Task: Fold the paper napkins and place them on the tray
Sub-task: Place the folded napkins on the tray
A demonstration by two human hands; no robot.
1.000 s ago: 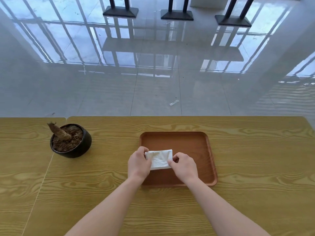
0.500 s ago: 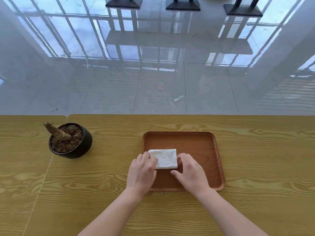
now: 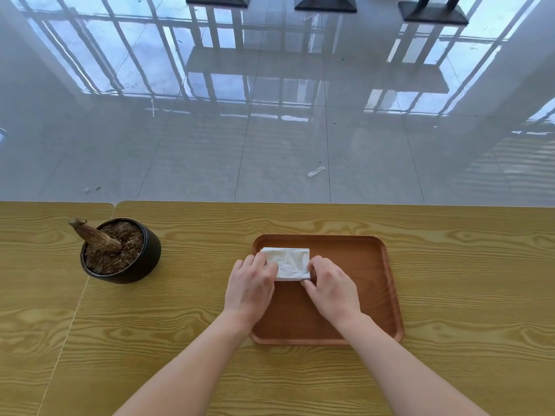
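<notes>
I have the folded napkin [image 3: 287,263] lying flat on the tray [image 3: 360,298], in its far left part, just beside the rim. My left hand [image 3: 250,285] rests with loosely straight fingers on the napkin's left edge, pressing rather than gripping. My right hand [image 3: 330,285] is curled against the right edge with the thumb at the near corner. I cannot tell whether it pinches the paper or only touches it.

The main risk, as I judge it, is in the letting go. The paper is thin and light, so the folded layers could spring open once the pressure is off. A fingertip that clings to the paper could lift or drag a corner and spoil the fold. If I nudge it further left, the edge could ride up on the rim and sit tilted. Both forearms lie across the near side of the tray, so a careless pull back could shift it on the surface [image 3: 468,295]. The plant pot [image 3: 120,250] stands well apart to the left and seems no hazard.

I can read no writing: napkin, tray and pot show no brand, label or print.
</notes>
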